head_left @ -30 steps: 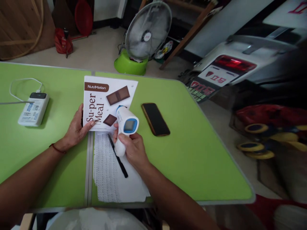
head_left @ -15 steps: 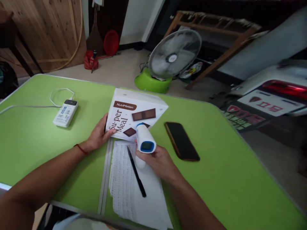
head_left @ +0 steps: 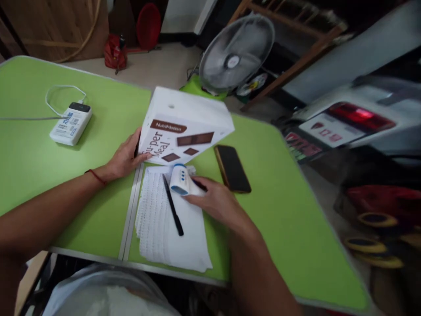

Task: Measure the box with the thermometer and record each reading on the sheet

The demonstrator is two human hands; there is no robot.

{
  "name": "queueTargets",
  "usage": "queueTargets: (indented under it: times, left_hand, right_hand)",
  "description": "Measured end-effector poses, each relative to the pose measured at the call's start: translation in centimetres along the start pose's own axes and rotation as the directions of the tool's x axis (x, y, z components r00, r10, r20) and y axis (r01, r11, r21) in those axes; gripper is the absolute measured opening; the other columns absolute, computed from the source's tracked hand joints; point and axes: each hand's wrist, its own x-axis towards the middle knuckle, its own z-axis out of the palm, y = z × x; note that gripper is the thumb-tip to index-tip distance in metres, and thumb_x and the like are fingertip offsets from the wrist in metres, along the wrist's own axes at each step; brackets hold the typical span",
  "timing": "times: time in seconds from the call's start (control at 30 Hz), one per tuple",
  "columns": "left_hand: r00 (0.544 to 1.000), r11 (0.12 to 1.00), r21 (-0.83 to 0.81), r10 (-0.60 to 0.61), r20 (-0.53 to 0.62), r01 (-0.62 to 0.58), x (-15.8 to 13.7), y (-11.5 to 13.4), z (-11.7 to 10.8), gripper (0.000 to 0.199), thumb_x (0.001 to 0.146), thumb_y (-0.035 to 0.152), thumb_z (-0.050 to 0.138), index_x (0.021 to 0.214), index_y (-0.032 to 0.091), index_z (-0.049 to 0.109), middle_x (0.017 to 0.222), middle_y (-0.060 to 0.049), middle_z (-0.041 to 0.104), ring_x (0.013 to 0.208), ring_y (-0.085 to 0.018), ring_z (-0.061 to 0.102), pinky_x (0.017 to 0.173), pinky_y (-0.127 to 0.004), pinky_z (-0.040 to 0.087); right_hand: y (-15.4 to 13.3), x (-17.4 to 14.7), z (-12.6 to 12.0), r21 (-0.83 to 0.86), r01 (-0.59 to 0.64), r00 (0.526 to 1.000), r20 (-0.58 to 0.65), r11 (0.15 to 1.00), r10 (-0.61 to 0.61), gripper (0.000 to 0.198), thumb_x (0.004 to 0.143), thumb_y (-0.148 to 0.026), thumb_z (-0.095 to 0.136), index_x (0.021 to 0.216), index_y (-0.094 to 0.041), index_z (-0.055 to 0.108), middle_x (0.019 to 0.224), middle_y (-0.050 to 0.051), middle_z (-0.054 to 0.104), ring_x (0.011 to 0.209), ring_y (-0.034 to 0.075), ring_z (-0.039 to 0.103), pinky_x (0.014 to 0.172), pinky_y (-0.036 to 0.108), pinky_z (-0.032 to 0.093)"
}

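A white carton [head_left: 190, 109] printed "NutriMotion Su-per Meal" is tilted up at the middle of the table. My left hand [head_left: 123, 153] grips its left side, thumb across the printed front. In my right hand [head_left: 215, 197] is a white and blue infrared thermometer [head_left: 180, 179], held low over the stack of papers [head_left: 194, 232] and lying on its side. Whether it touches the papers I cannot tell. A black pen [head_left: 173, 205] rests across the sheets, just left of the thermometer. Right of the carton lies a dark phone [head_left: 233, 169] in a brown case.
The green folding table [head_left: 283, 228] has a metal seam left of the papers. A white power bank [head_left: 71, 124] with a cable sits at the left. Beyond the table stand a fan [head_left: 237, 55] and a red bag [head_left: 115, 52]; a white vehicle's rear [head_left: 348, 118] is at the right.
My right hand has lowered the thermometer towards the papers and tipped it from upright onto its side. The carton is tilted up more, still in my left hand. The view has shifted downward.
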Motion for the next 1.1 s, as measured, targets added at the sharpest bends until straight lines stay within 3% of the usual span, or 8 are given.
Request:
queueTargets:
  times: [0.1, 0.27, 0.4, 0.5, 0.63, 0.73, 0.9, 1.1]
  left_hand:
    - [1.000, 1.000, 0.004, 0.022, 0.017, -0.022, 0.3, -0.2, -0.2, 0.071, 0.093, 0.054, 0.054, 0.148, 0.013, 0.035, 0.152, -0.014, 0.047, 0.139, -0.033, 0.047, 0.118, -0.047, 0.042]
    - [0.999, 0.999, 0.025, 0.027, 0.031, -0.028, 0.5, -0.5, -0.4, 0.074, 0.092, 0.059, 0.054, 0.147, 0.014, 0.036, 0.150, -0.016, 0.048, 0.135, -0.036, 0.050, 0.114, -0.053, 0.044]
    - [0.998, 0.998, 0.004, 0.062, 0.007, -0.062, 0.6, -0.7, -0.7, 0.064, 0.090, 0.059, 0.055, 0.140, 0.019, 0.044, 0.149, -0.015, 0.050, 0.133, -0.037, 0.052, 0.112, -0.055, 0.045]
    - [0.997, 0.997, -0.014, 0.081, 0.019, -0.081, 0.7, -1.0, -0.8, 0.065, 0.091, 0.055, 0.056, 0.143, 0.020, 0.040, 0.148, -0.015, 0.051, 0.133, -0.036, 0.053, 0.111, -0.054, 0.047]
    - [0.996, 0.997, 0.022, 0.067, 0.058, -0.068, 0.7, -1.6, -1.0, 0.071, 0.092, 0.053, 0.054, 0.150, 0.019, 0.032, 0.149, -0.017, 0.050, 0.133, -0.036, 0.053, 0.111, -0.055, 0.047]
    - [0.995, 0.996, 0.029, 0.082, 0.057, -0.083, 0.8, -1.8, -1.3, 0.073, 0.092, 0.054, 0.054, 0.151, 0.017, 0.030, 0.148, -0.018, 0.052, 0.131, -0.036, 0.054, 0.109, -0.055, 0.048]
    - [0.995, 0.998, 0.025, 0.047, 0.086, -0.049, 0.8, -1.6, -1.4, 0.075, 0.090, 0.058, 0.055, 0.150, 0.018, 0.032, 0.140, -0.016, 0.058, 0.124, -0.033, 0.060, 0.105, -0.050, 0.051]
    - [0.994, 0.994, 0.105, -0.046, 0.098, 0.035, 0.3, -0.7, -1.4, 0.083, 0.089, 0.066, 0.048, 0.153, 0.018, 0.030, 0.144, -0.015, 0.056, 0.131, -0.034, 0.055, 0.112, -0.050, 0.045]
  right_hand:
    - [-0.2, -0.1, -1.0, -0.152, -0.020, 1.000, -0.016, 0.988, 0.017, 0.048, 0.072, -0.044, 0.078, 0.114, -0.022, 0.076, 0.105, 0.012, 0.080, 0.091, 0.032, 0.074, 0.071, 0.037, 0.052]
    - [-1.5, 0.2, -2.2, -0.353, -0.217, 0.971, 0.018, 0.910, 0.238, 0.041, 0.081, -0.052, 0.068, 0.100, -0.017, 0.077, 0.093, 0.014, 0.080, 0.086, 0.032, 0.074, 0.062, 0.033, 0.044]
    - [-1.9, 0.4, -1.7, -0.368, -0.189, 0.980, -0.018, 0.910, 0.197, 0.043, 0.086, -0.056, 0.061, 0.098, -0.017, 0.076, 0.094, 0.016, 0.079, 0.089, 0.033, 0.074, 0.066, 0.035, 0.045]
    - [-1.6, 0.3, -1.2, -0.396, -0.142, 0.985, -0.145, 0.907, 0.091, 0.043, 0.086, -0.056, 0.063, 0.097, -0.016, 0.075, 0.098, 0.018, 0.076, 0.092, 0.034, 0.071, 0.070, 0.038, 0.048]
    - [-1.9, -0.3, -0.4, -0.243, 0.077, 0.909, -0.381, 0.967, -0.168, 0.028, 0.086, -0.045, 0.066, 0.092, -0.018, 0.070, 0.092, 0.013, 0.074, 0.087, 0.027, 0.068, 0.076, 0.038, 0.050]
    - [-3.5, -1.0, 1.1, -0.095, 0.275, 0.910, -0.295, 0.957, -0.291, 0.021, 0.089, -0.040, 0.063, 0.089, -0.020, 0.067, 0.082, 0.007, 0.072, 0.074, 0.021, 0.065, 0.073, 0.034, 0.050]
    - [-5.2, -1.2, 3.4, -0.112, 0.310, 0.946, -0.061, 0.944, -0.317, 0.031, 0.089, -0.026, 0.059, 0.118, -0.019, 0.067, 0.103, 0.012, 0.074, 0.083, 0.025, 0.068, 0.073, 0.037, 0.052]
    - [-3.9, -0.3, 3.5, 0.288, 0.391, 0.920, -0.151, 0.874, -0.362, 0.031, 0.086, -0.019, 0.048, 0.104, -0.026, 0.072, 0.091, 0.004, 0.071, 0.084, 0.020, 0.066, 0.082, 0.038, 0.053]
